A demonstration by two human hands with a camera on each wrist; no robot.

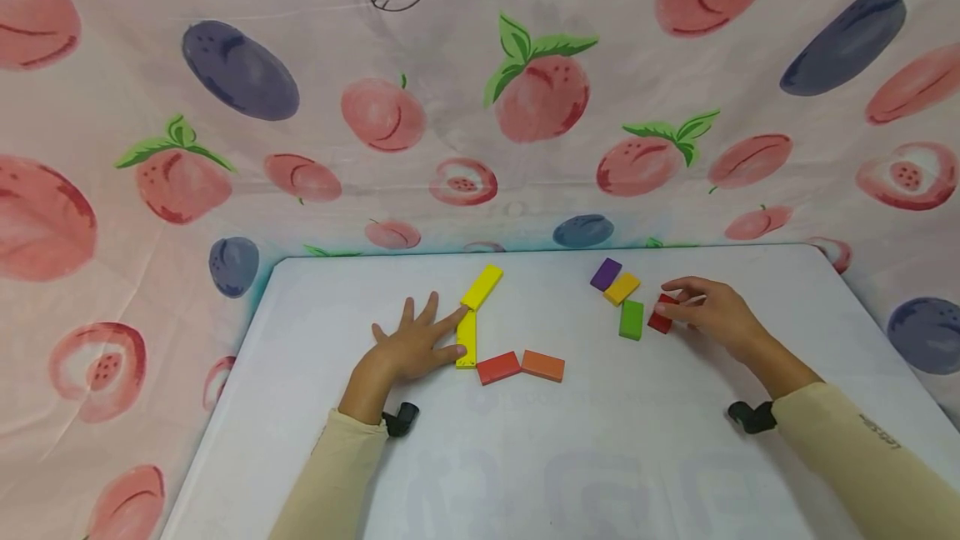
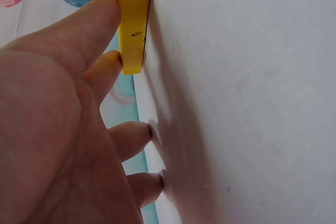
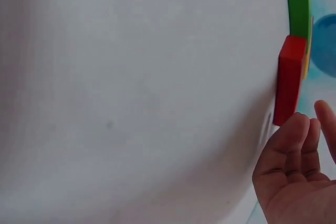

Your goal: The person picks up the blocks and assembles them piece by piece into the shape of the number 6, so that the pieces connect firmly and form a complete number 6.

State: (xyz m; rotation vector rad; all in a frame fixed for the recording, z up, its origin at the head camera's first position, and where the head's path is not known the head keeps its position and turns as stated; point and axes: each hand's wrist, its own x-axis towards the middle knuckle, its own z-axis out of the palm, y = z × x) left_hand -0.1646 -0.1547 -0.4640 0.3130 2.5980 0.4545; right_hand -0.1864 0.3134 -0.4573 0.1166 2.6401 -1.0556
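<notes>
Bright, even light reaches the table (image 1: pixel 525 457) in the head view, apparently from overhead, leaving soft grey shadows along the inner sides of the left sleeve (image 1: pixel 330 473) and the right sleeve (image 1: pixel 862 440). The patterned cloth (image 1: pixel 435 40) looks slightly hazy, and a bluish-green tint runs along its meeting with the table's far edge. The close-up from the left wrist is duller; the left fingers (image 2: pixel 131 139) stand beside a broad, blurry-edged shadow, and nearby skin looks soft. From the right wrist it's dimmer again: the white surface turns grey, darkening at the left edge, with a wide, diffuse shadow reaching toward the right fingers (image 3: pixel 312 153).
</notes>
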